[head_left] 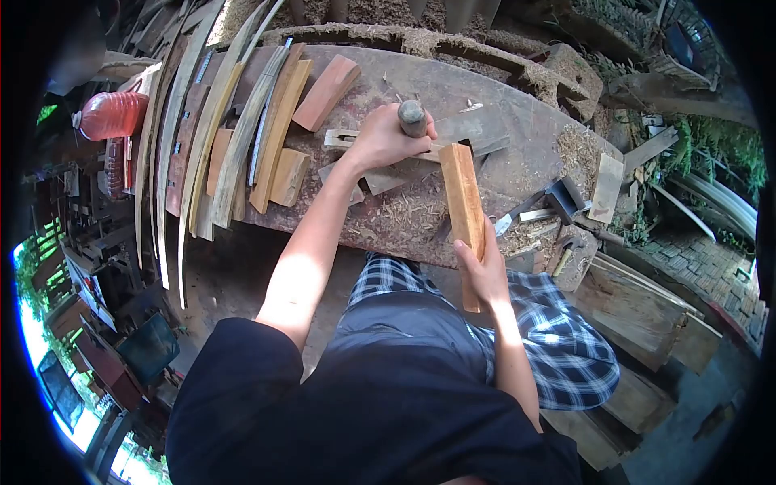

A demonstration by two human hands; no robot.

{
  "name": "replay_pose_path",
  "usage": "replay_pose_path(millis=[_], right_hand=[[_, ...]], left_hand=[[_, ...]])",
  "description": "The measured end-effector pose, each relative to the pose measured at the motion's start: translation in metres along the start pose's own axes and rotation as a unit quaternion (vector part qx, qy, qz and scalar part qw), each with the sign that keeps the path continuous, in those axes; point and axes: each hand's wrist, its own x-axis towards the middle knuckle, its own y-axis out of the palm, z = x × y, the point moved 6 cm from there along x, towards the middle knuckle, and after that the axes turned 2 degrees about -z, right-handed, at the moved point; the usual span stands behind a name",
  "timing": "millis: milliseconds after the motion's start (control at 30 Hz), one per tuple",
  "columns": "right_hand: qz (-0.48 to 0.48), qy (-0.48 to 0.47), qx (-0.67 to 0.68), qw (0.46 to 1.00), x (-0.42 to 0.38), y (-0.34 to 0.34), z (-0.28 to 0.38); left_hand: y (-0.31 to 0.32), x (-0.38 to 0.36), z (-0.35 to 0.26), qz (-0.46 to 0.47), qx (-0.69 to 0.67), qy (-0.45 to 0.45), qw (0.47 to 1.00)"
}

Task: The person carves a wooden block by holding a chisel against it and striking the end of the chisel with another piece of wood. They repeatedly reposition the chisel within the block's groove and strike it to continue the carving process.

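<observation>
My left hand (386, 136) is wrapped round an upright tool handle (412, 118) with a worn, rounded grey top; the tool's lower end is hidden. Beneath that hand a narrow pale wooden piece (335, 138) with a slot lies across the bench (533, 121). In my right hand (485, 271) is a long, squared orange-brown wooden block (462, 190), gripped near its lower end. Its upper end reaches close to the tool handle, to the right of it. Wood chips (412, 212) lie on the bench below my left hand.
Long curved wooden strips (212, 121) and planks cover the bench's left side, beside a red bottle (113, 115). A reddish block (326, 92) lies behind my left hand. At right are a dark metal-looking tool (567, 199), a small hammer (563, 260) and shavings (579, 147).
</observation>
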Motion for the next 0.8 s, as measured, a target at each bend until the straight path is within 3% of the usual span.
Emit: replay_pose_path(millis=[100, 167, 267, 367, 400, 533, 800], right_hand=[[0.019, 0.064, 0.015, 0.998, -0.001, -0.01, 0.018], [0.009, 0.044, 0.021, 0.999, 0.003, -0.02, 0.034], [-0.067, -0.094, -0.021, 0.993, 0.011, -0.042, 0.07], [-0.087, -0.121, 0.012, 0.989, 0.018, -0.048, 0.08], [-0.059, -0.053, 0.025, 0.997, 0.016, -0.048, 0.085], [-0.072, -0.101, -0.004, 0.992, 0.018, -0.042, 0.074], [-0.047, -0.047, 0.035, 0.997, 0.01, -0.034, 0.06]], left_hand=[[0.006, -0.004, -0.006, 0.044, 0.011, -0.027, 0.999], [0.008, -0.007, -0.006, 0.052, 0.027, -0.03, 0.998], [-0.003, -0.01, -0.002, 0.022, 0.005, -0.036, 0.999], [-0.013, -0.009, -0.004, -0.027, -0.054, -0.013, 0.998], [-0.013, -0.009, -0.002, -0.018, -0.065, -0.008, 0.998], [-0.004, -0.007, 0.01, -0.013, -0.047, 0.015, 0.999], [0.001, -0.009, 0.006, 0.021, -0.029, -0.018, 0.999]])
